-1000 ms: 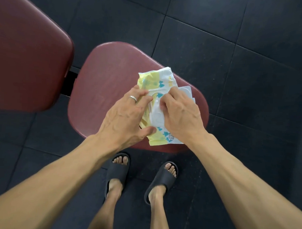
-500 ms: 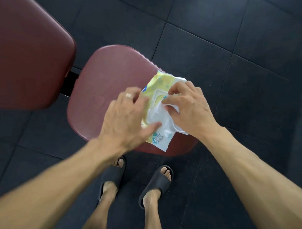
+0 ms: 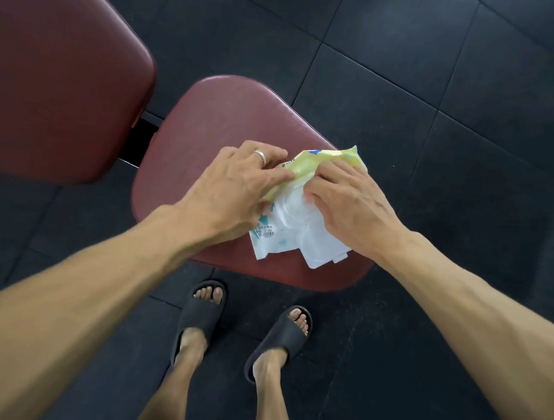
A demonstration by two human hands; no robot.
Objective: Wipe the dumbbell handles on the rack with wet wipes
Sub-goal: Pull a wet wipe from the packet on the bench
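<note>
**Head view: both hands on the wipes pack at the bench's near end**

Head camera looks down on a dark red bench seat (image 3: 215,138) with the yellow-and-white wet wipes pack (image 3: 278,238) lying at its near right end. The left hand (image 3: 235,189) rests on the pack's left side, fingers close together and laid over the yellow edge, thumb tucked against the wrapper; a ring (image 3: 260,156) sits on one finger. The right hand (image 3: 348,206) covers the pack's right side, its fingers curled and pinching at the white flap near the middle. A second red pad (image 3: 63,76) lies far left. Black slides (image 3: 203,311) stand on the dark tiled floor (image 3: 431,73) near the bench.
</note>
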